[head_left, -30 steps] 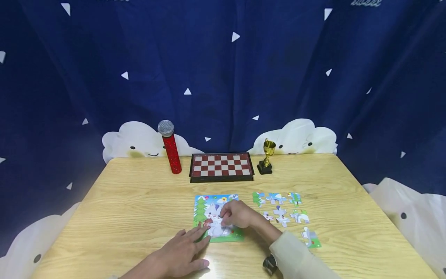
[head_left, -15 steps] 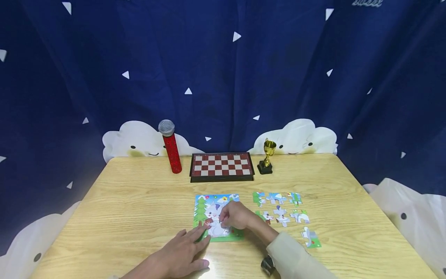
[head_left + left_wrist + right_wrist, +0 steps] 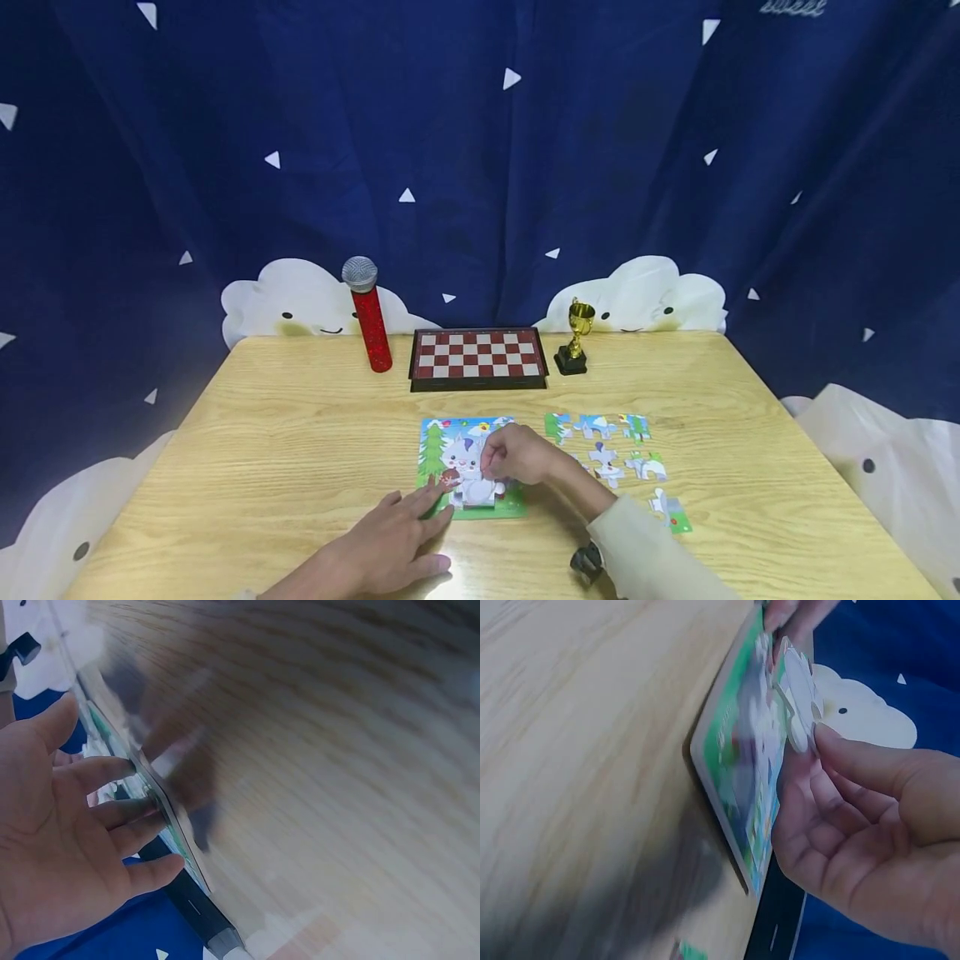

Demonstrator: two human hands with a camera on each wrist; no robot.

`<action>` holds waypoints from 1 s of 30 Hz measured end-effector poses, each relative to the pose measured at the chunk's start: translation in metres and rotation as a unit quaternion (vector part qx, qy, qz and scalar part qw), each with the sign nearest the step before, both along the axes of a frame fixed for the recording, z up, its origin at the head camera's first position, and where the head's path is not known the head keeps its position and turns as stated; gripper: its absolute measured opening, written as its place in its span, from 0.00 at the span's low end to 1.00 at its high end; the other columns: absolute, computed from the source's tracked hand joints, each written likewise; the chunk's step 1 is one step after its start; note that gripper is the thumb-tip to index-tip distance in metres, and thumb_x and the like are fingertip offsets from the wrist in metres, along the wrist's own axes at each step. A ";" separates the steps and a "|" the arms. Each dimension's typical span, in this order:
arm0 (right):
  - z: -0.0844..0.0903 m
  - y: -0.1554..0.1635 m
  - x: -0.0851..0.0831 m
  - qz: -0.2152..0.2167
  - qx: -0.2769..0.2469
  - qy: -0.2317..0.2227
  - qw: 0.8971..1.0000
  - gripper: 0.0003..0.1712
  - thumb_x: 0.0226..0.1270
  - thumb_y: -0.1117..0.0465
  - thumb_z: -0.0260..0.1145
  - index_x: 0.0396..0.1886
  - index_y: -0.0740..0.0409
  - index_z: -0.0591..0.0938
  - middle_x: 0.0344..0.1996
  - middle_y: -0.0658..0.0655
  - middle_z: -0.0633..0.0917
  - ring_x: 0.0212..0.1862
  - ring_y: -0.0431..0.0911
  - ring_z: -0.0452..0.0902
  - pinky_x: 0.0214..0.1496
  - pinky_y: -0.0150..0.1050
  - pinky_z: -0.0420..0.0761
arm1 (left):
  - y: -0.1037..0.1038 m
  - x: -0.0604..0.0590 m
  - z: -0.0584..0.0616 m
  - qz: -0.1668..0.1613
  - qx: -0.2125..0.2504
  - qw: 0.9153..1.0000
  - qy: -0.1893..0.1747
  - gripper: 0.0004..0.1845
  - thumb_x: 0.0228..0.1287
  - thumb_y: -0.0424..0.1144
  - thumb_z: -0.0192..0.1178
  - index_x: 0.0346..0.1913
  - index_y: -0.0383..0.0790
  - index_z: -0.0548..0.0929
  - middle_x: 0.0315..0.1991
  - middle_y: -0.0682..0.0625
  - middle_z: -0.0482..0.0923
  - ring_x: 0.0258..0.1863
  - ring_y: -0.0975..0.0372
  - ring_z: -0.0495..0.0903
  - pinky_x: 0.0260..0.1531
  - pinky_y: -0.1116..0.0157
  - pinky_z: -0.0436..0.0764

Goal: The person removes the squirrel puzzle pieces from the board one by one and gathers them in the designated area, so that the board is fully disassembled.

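Observation:
A colourful puzzle board (image 3: 450, 450) with a white rabbit picture lies on the wooden table (image 3: 300, 433). My right hand (image 3: 492, 467) hovers over its lower right part and pinches a white puzzle piece (image 3: 796, 694), which is tilted up off the puzzle board (image 3: 739, 772). A pale patch shows on the board just below the hand. My left hand (image 3: 423, 510) lies flat with straight fingers, its fingertips (image 3: 150, 799) pressing on the board's lower left corner. Several loose puzzle pieces (image 3: 603, 442) lie to the right of the board.
One more loose piece (image 3: 670, 512) lies near my right sleeve. At the back of the table stand a red microphone (image 3: 369, 321), a folded chessboard (image 3: 477, 357) and a small gold trophy (image 3: 574, 337). A blue curtain hangs behind.
My right hand has shifted slightly right and up, and now lifts a white piece off the board. My left hand has stayed on the board's corner.

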State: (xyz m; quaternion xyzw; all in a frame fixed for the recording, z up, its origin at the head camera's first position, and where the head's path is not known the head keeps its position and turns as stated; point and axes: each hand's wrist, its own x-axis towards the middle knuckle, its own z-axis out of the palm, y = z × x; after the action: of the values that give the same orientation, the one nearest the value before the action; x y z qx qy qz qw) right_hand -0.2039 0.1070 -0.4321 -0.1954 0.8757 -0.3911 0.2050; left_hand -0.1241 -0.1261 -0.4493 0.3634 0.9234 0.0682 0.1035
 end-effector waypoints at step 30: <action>0.005 0.153 0.022 0.008 -0.007 -0.019 1.000 0.04 0.61 0.73 0.59 0.30 0.69 0.80 0.26 0.58 0.82 0.25 0.39 0.71 0.26 0.30 0.72 | 0.001 -0.001 -0.001 0.000 0.001 1.000 -0.013 0.36 0.66 0.64 0.45 0.68 0.43 0.68 0.73 0.43 0.58 0.72 0.51 0.59 0.62 0.47 0.67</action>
State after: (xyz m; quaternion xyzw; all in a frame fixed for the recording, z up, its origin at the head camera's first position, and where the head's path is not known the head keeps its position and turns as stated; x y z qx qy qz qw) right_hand -0.1815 0.2600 -0.4274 -0.1960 0.8674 -0.3990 0.2237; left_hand -0.1251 -0.1250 -0.4503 0.3625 0.9219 0.0734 0.1151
